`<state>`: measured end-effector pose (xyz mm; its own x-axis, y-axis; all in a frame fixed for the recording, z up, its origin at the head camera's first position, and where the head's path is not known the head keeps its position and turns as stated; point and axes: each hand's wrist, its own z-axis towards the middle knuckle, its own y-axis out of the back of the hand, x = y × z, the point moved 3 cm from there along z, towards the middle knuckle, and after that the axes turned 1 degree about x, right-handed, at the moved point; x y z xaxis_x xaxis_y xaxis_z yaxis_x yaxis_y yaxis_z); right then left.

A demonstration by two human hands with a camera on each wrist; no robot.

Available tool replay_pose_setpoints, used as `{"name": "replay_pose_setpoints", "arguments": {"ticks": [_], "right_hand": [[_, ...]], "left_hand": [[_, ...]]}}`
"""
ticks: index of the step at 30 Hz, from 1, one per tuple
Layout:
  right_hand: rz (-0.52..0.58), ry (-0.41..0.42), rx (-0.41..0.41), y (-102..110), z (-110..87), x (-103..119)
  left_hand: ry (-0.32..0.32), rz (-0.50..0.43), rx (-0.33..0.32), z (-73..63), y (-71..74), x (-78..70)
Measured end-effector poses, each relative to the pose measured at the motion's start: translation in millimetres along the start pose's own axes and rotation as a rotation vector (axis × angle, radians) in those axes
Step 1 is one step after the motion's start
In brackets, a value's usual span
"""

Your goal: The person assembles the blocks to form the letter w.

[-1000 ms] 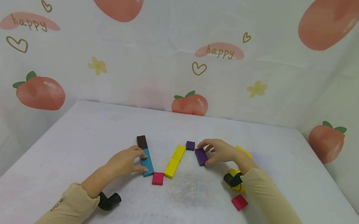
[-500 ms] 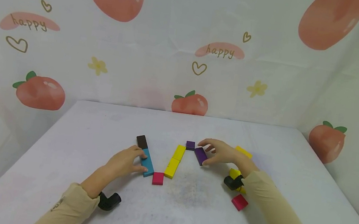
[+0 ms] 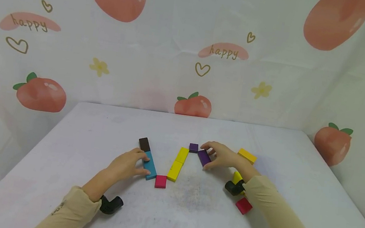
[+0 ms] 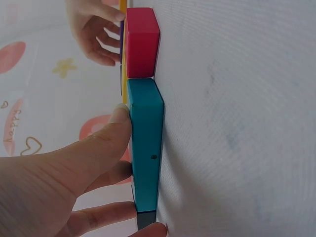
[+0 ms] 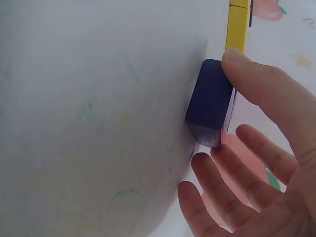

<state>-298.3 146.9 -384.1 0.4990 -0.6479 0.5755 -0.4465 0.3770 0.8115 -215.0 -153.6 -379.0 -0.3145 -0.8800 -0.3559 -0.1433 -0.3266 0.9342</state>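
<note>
My left hand rests on a blue block, thumb and fingertips at its upper face. A dark brown block meets its far end, and a red block its near corner. From there two yellow blocks run away toward a small purple block. With thumb and fingertips at its ends, my right hand holds a longer purple block, slanted beside the small one. The right wrist view shows this purple block between the thumb and the other fingers.
Right of the right hand lie an orange-yellow block, a yellow piece partly hidden by the wrist, and a loose red block. Black elbow-shaped pieces sit at the left wrist and right wrist. A patterned cloth hangs behind the table.
The right hand has shifted the longer purple block slightly left, up to the small purple block, its thumb moving left too. The left hand and its row of blocks stay still.
</note>
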Motion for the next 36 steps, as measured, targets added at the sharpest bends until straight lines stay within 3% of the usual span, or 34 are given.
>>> {"name": "replay_pose_setpoints", "arguments": {"ticks": [16, 23, 36], "right_hand": [[0.007, -0.018, 0.006, 0, 0.6, 1], [0.016, -0.028, -0.028, 6, -5.6, 1], [0.016, 0.009, -0.091, 27, -50.3, -13]], "left_hand": [[0.004, 0.007, 0.002, 0.6, 0.0, 0.2], [0.004, 0.001, 0.006, 0.3, 0.2, -0.2], [0.009, 0.002, 0.009, 1.3, -0.4, 0.6]]}}
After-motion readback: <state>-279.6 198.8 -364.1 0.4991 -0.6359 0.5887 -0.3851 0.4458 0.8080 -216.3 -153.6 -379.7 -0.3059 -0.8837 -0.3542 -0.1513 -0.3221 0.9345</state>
